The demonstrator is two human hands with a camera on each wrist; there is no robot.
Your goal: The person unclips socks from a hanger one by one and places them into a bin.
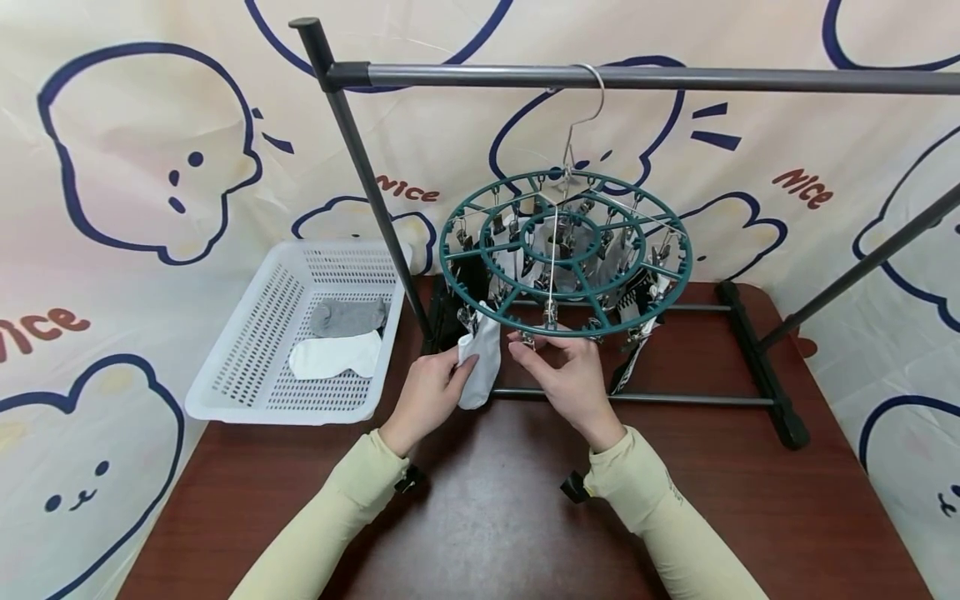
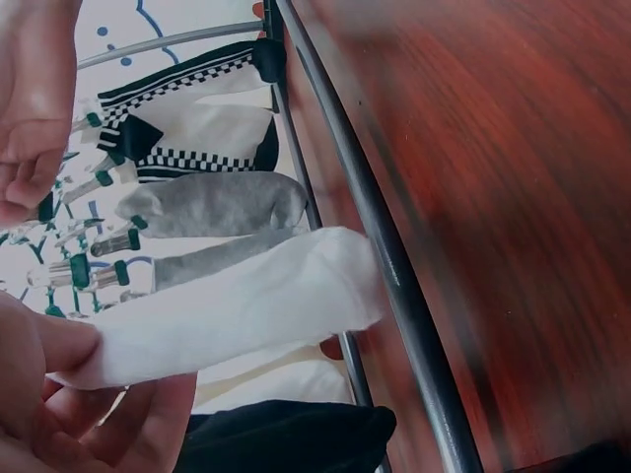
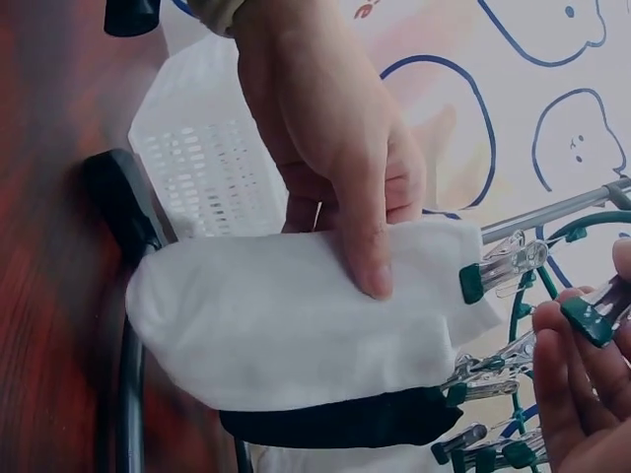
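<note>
The near edge of the desk (image 1: 480, 533) is cut off in the head view. Toward its far edge, rings of the round hanger (image 1: 590, 297) partly hide the hanging socks (image 1: 471, 279). In the right wrist view, the white sock (image 3: 276, 320) covers most of a dark sock (image 3: 345, 422); the right hand (image 3: 584, 394) runs out of frame.

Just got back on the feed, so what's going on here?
A person's left hand pinches a white sock, held at its cuff by one clip of the round green hanger. The right hand pinches a second clip near it. Other socks hang there; a gray sock and another white one lie in the basket.
</note>
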